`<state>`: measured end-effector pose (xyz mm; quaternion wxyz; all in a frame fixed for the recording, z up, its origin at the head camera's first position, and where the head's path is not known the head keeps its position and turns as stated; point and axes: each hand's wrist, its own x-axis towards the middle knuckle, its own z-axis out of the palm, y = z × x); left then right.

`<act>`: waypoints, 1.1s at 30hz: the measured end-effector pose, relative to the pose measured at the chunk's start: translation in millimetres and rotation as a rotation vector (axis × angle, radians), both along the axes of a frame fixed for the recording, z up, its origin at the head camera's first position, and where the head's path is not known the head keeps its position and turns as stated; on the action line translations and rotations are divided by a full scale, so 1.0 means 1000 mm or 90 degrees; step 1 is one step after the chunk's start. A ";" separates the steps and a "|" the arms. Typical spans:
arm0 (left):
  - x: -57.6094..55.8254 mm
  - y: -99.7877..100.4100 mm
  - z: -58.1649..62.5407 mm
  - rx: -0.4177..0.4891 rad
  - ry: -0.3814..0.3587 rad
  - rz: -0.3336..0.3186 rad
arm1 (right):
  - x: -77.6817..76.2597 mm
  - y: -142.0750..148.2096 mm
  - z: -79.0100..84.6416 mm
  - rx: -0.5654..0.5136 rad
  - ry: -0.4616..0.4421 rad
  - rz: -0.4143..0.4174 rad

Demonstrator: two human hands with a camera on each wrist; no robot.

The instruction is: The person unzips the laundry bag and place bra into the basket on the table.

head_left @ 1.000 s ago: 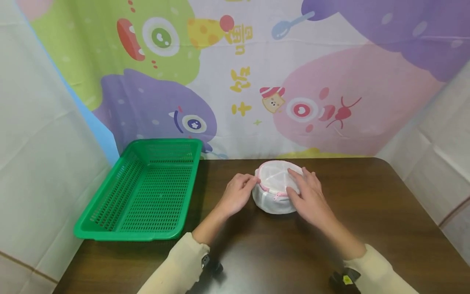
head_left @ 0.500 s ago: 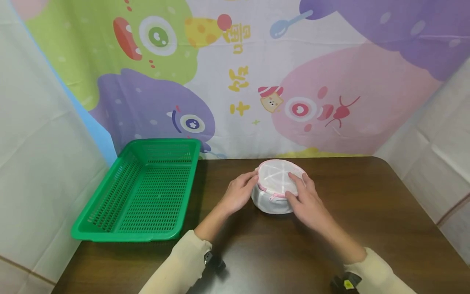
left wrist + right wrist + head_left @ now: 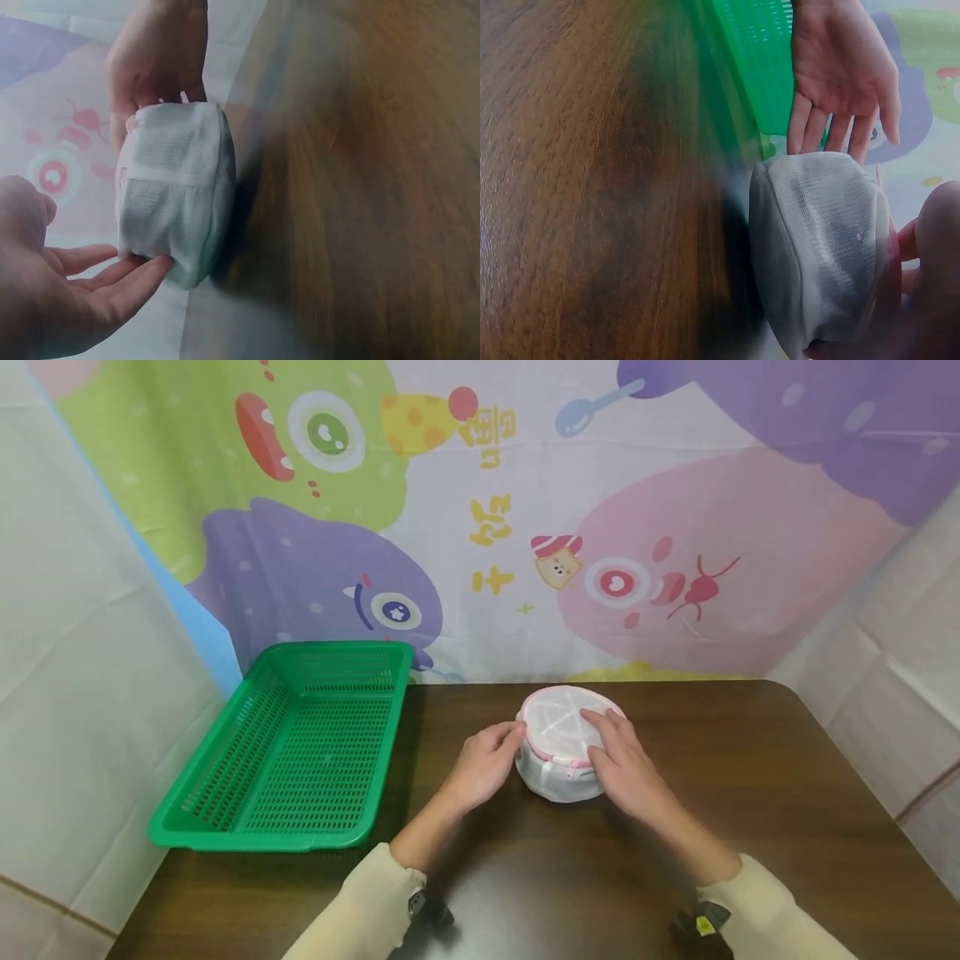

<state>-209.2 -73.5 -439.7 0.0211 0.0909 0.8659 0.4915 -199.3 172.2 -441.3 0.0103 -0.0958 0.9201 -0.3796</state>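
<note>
A round white mesh laundry bag (image 3: 557, 778) with a pink zipped rim stands upright on the table. Its zip pull (image 3: 572, 769) sits at the near side of the lid. My left hand (image 3: 486, 768) is at the bag's left side; in the left wrist view its fingers (image 3: 135, 289) are extended and the tips touch the mesh wall, thumb apart. My right hand (image 3: 626, 764) rests over the right part of the lid, with straight fingers spread across the top and the right edge. In the right wrist view, the bag (image 3: 817, 232) hides parts of both hands.
A green plastic basket (image 3: 386, 760) with slotted walls stands on the left of the brown wooden table (image 3: 570, 877). Behind hangs a cartoon-printed curtain (image 3: 517, 643). Pale cloth walls (image 3: 885, 652) flank the table on both sides.
The bag has turned slightly between the hands, and its zip pull sits a little further right than half a second ago. Both hands stay on the bag, with small finger shifts.
</note>
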 end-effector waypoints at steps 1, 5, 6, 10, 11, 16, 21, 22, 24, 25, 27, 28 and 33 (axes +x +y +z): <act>0.003 0.000 0.002 0.000 -0.008 0.005 | 0.000 -0.001 0.000 -0.002 -0.001 0.002; 0.007 -0.001 0.003 0.014 -0.031 0.014 | -0.002 -0.001 0.000 -0.003 -0.003 0.006; 0.007 -0.001 0.003 0.023 -0.044 0.018 | -0.002 -0.001 -0.001 -0.004 -0.003 0.006; 0.005 -0.002 0.002 0.031 -0.051 0.025 | -0.004 0.000 -0.001 -0.006 -0.010 0.006; 0.004 -0.003 0.001 0.032 -0.045 0.027 | -0.004 0.000 -0.001 -0.006 -0.012 0.002; -0.019 -0.008 -0.025 0.028 0.037 0.042 | 0.001 0.001 0.000 -0.001 -0.025 -0.047; -0.050 -0.013 -0.064 0.001 0.065 0.028 | 0.008 0.001 0.002 0.014 -0.047 -0.088; -0.050 -0.011 -0.059 -0.011 0.046 0.024 | 0.009 0.001 0.002 0.017 -0.053 -0.086; -0.055 -0.011 -0.065 -0.003 0.030 -0.005 | 0.009 0.001 0.002 0.021 -0.063 -0.075; -0.047 -0.010 -0.054 -0.005 0.021 -0.015 | 0.010 0.001 0.002 0.023 -0.068 -0.067; -0.050 -0.007 -0.057 -0.013 0.015 -0.033 | 0.009 0.001 0.002 0.025 -0.075 -0.052; -0.052 -0.006 -0.059 -0.020 0.024 -0.037 | 0.009 0.001 0.002 0.023 -0.077 -0.047; -0.057 -0.003 -0.065 -0.031 0.022 -0.021 | 0.008 0.001 -0.001 0.015 -0.075 -0.039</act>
